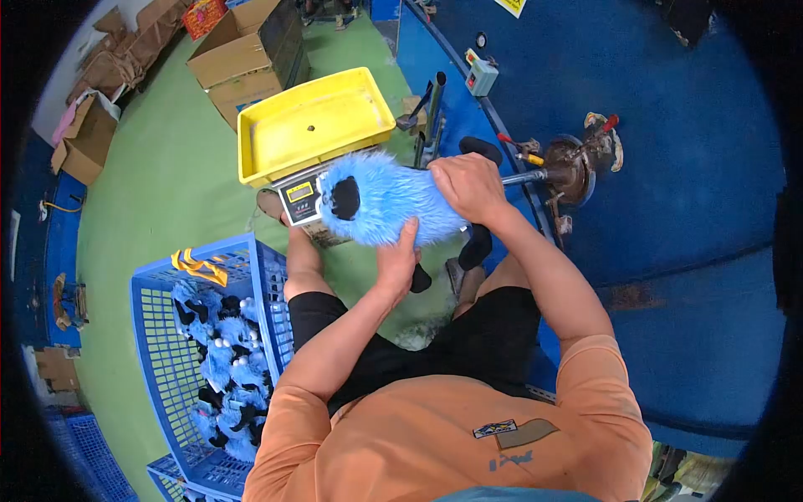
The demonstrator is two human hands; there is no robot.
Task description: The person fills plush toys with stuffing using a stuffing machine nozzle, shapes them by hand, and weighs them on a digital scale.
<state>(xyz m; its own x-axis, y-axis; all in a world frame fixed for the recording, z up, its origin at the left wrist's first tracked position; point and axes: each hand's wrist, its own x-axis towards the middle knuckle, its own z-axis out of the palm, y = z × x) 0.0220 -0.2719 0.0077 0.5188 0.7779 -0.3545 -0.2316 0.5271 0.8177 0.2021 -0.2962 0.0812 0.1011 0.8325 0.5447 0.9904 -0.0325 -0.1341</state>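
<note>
A furry blue plush toy (389, 194) with a black mouth patch and black limbs is held in front of me, its head pointing left. My left hand (396, 261) is closed around its lower side, thumb up on the fur. My right hand (470, 191) grips the toy's right end, fingers wrapped over it. A metal tube (524, 177) sticks out of the blue machine (669, 209) and meets the toy's end under my right hand. Whether the tube goes inside the toy is hidden.
A yellow tray (314, 125) sits on a weighing scale (299, 197) just beyond the toy. On my left stands a blue plastic basket (155, 360) with several similar blue plush toys (230, 360). Cardboard boxes (242, 54) are farther back. A grey switch box (481, 77) is on the machine's edge.
</note>
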